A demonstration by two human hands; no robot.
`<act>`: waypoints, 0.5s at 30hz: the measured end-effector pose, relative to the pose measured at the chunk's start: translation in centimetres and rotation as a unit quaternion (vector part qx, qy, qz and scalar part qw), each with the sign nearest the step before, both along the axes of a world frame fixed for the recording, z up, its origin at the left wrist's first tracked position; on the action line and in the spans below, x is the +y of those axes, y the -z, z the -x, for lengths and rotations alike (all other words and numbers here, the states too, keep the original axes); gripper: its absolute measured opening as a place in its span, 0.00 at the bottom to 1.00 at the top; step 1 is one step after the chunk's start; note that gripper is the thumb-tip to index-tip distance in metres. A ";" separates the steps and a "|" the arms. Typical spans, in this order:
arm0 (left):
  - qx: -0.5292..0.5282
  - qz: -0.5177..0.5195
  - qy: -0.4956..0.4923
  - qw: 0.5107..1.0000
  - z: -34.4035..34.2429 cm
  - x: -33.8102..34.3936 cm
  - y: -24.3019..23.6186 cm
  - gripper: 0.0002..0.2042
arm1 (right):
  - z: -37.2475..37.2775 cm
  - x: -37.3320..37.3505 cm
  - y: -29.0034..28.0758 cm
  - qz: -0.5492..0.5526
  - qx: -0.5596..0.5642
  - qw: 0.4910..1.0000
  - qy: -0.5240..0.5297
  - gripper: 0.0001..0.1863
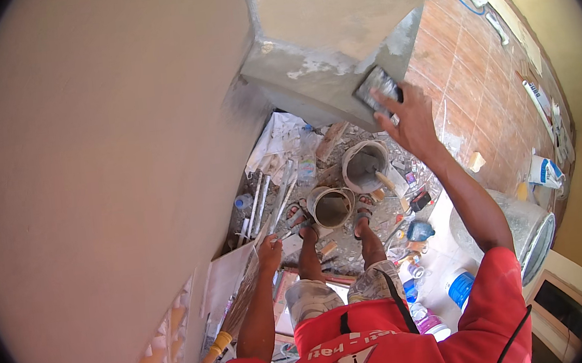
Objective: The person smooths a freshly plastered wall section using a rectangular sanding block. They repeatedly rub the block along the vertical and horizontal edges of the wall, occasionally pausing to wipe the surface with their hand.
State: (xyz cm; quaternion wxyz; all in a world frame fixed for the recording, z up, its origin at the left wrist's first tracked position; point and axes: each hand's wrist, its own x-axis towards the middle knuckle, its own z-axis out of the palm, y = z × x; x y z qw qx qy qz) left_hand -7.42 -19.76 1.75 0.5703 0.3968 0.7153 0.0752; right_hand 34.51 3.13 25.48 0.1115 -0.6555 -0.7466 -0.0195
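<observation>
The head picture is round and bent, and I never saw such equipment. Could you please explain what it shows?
There is no robot: a wide fisheye camera on a person's head looks down, so straight edges curve. The picture's left is the person's left. The right hand holds a blurred, dark flat block at the grey plastered wall corner. The left hand is curled near a broom; whether it grips anything is unclear. Below, one bucket stands between the feet, another bucket just beyond, among rubble.
</observation>
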 end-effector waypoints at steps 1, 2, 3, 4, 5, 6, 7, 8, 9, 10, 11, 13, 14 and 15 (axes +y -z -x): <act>-0.006 -0.017 -0.001 1.000 0.1 0.0 0.3 0.19 | -1.2 1.3 -0.1 0.039 -0.006 0.998 0.044 0.23; -0.008 -0.006 -0.010 1.000 0.1 0.0 0.5 0.19 | -2.2 2.5 -0.2 -0.003 0.006 0.997 0.082 0.23; -0.008 0.005 -0.026 1.000 0.2 0.0 0.6 0.19 | -2.9 3.0 -0.5 0.002 0.020 0.994 0.109 0.22; -0.022 -0.006 -0.033 0.999 0.1 0.1 0.6 0.19 | -3.2 2.7 -0.5 0.031 0.027 0.994 0.103 0.22; -0.033 -0.012 -0.045 0.998 0.1 0.2 0.6 0.19 | -3.5 2.8 -0.7 0.039 0.038 0.993 0.101 0.23; -0.051 -0.007 -0.056 0.997 0.0 0.2 0.5 0.19 | -3.3 2.0 -0.7 0.046 0.031 0.997 0.060 0.23; -0.043 -0.012 -0.042 0.998 -0.1 0.3 0.3 0.20 | -2.3 0.2 -0.6 0.055 0.026 0.998 0.018 0.24; -0.041 -0.006 -0.028 0.999 -0.2 0.5 0.1 0.20 | -1.3 -1.2 -0.4 0.059 0.022 0.998 -0.029 0.24; -0.032 0.010 -0.020 0.999 -0.3 0.6 -0.2 0.21 | -0.5 -2.1 -0.2 0.060 0.021 0.997 -0.041 0.24; -0.027 0.007 0.002 1.000 -0.5 0.7 -0.4 0.21 | 0.0 -2.2 0.1 0.056 0.021 0.996 -0.060 0.25; -0.015 0.016 0.019 1.000 -0.7 0.7 -0.6 0.21 | 0.2 -2.2 0.3 0.038 0.021 0.994 -0.095 0.25; -0.007 0.022 0.032 0.999 -1.2 0.9 -0.9 0.22 | 0.1 -1.2 0.4 0.054 0.005 0.997 -0.058 0.25; -0.008 0.023 0.029 0.999 -1.3 1.0 -1.0 0.22 | -0.4 -0.2 0.3 0.052 0.005 0.998 -0.039 0.25; -0.008 0.025 0.028 0.999 -1.6 1.0 -1.1 0.22 | -0.7 0.4 0.1 0.025 0.010 0.999 -0.047 0.25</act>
